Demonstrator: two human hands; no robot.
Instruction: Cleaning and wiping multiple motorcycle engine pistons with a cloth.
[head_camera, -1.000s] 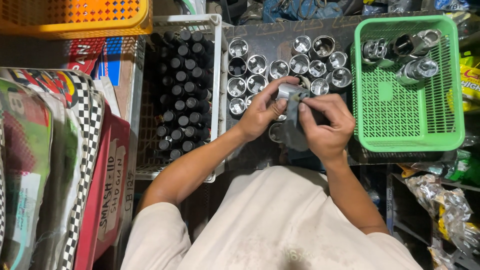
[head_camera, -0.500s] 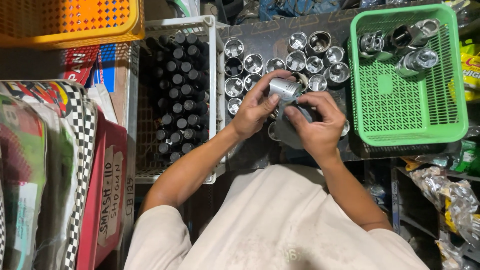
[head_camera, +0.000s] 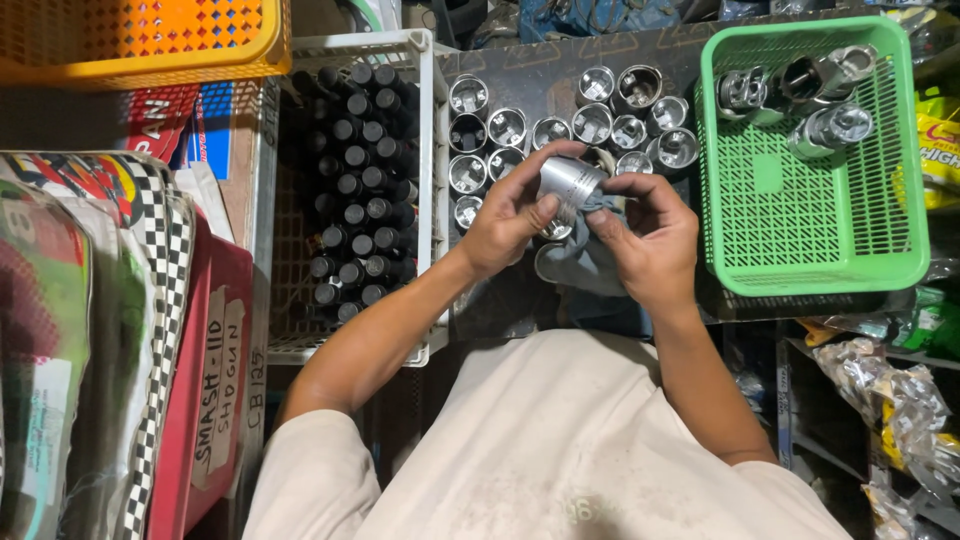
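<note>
Since half a second ago, both hands have tipped the shiny cylindrical metal piston so its ringed side wall faces the camera rather than its end. It sits between the hands, above the dark work surface. The left hand is closed around its lower left side, thumb across the front. The right hand grips a grey cloth pressed against the piston's right edge. The piston is bright silver with fine grooves. Behind it stand rows of similar silver pistons; a green plastic basket lies to the right, a white crate of black cylinders to the left.
</note>
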